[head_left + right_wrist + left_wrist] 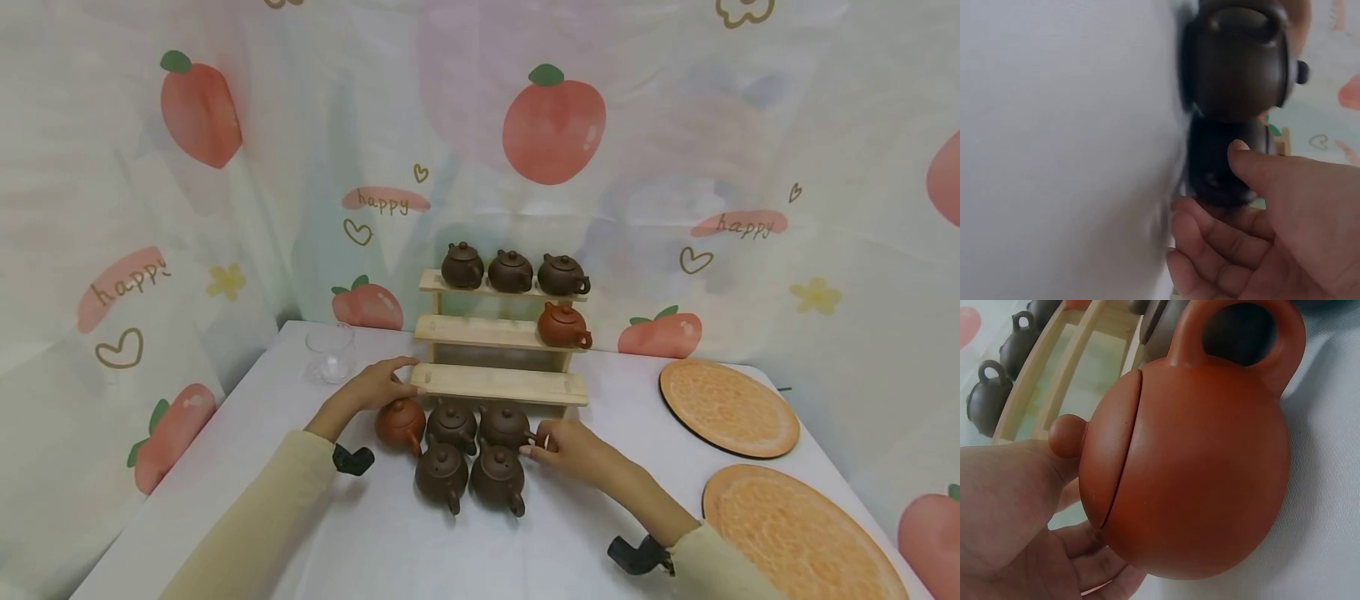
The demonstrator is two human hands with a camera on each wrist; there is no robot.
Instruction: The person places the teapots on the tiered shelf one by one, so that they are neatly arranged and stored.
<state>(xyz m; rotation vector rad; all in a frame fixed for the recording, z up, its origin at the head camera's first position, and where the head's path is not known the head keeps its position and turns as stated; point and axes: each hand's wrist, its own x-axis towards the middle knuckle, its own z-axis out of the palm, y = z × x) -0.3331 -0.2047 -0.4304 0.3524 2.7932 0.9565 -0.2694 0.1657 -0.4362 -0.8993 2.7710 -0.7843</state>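
On the white table in front of a wooden tiered stand (480, 382) stand one red-brown teapot (400, 423) and several dark brown teapots (441, 473). My left hand (375, 385) reaches behind the red-brown one, its fingers loosely bent, thumb and index spread at the left end of the lowest step. In the left wrist view that teapot (1197, 469) fills the middle, its lid knob overlapping the hand. With thumb and fingers, my right hand (573, 448) holds the right back dark teapot (505, 425) at its handle side; the right wrist view is blurred there.
Three dark teapots (510, 272) stand on the top step, and another red-brown teapot (562, 325) at the middle step's right end. A clear glass vessel (332, 354) is at the back left. Two round orange mats (729, 408) lie on the right.
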